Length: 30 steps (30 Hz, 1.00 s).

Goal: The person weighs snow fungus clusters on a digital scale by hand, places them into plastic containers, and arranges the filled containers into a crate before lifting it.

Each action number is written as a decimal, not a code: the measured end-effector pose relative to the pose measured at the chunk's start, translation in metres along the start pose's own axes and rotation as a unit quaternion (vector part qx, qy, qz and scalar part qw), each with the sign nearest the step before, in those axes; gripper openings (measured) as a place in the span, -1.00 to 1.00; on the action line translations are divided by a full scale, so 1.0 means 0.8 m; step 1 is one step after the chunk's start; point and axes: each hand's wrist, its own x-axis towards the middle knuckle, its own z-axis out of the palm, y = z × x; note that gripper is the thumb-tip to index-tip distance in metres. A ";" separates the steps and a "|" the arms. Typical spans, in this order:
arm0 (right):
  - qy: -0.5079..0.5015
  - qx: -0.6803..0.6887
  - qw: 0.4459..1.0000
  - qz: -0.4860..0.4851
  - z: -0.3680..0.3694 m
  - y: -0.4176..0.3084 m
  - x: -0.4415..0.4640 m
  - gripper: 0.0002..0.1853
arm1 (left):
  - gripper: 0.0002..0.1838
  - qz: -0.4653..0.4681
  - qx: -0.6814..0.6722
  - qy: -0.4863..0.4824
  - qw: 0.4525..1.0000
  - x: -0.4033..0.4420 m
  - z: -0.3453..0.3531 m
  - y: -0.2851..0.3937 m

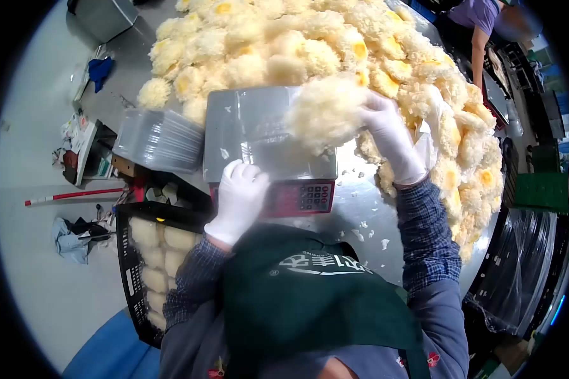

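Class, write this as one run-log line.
right hand: holds pale clump over scale, contact unclear | left hand: at scale's front edge | clump pile: beyond scale

Table [355, 211]: grey metal, smooth, bright with reflected light in the bare strip at the near side. Large heap of pale, frilly clumps [253, 31] over the far side, running down the right side too; cream to white, yellow-orange patches on several, piled against one another. White sheet [427, 142], thin and crumpled, among the clumps at right. Scale [259, 123] mid-table: flat grey pan, red keypad panel on the near side. Clear plastic trays [161, 140], nested in a stack, just left of it; base hidden. Pale crumbs [358, 235] scattered on bare metal right of the scale and nearer. Blue cloth-like item [100, 72] near the far left edge; exact support unclear.
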 end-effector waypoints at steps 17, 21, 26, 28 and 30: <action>-0.070 0.286 0.948 0.124 0.063 0.090 0.065 -0.40 | -0.61 -0.478 -0.450 0.084 0.750 -0.052 -0.056 -0.065; -0.188 0.324 0.925 -0.069 0.068 0.073 0.045 -0.52 | -0.12 -0.482 -0.679 -0.112 0.543 -0.051 -0.011 -0.046; -0.028 -0.312 0.947 -0.072 0.080 0.048 -0.054 -0.64 | -0.42 -0.424 -0.706 -0.102 0.558 -0.053 0.003 -0.048; -0.092 -0.152 0.980 0.093 0.071 0.070 -0.065 -0.71 | -0.62 -0.421 -0.654 -0.108 0.619 -0.047 -0.008 -0.038; -0.086 0.012 0.988 0.128 0.074 0.098 -0.069 -0.72 | -0.73 -0.428 -0.647 -0.087 0.625 -0.037 -0.009 -0.021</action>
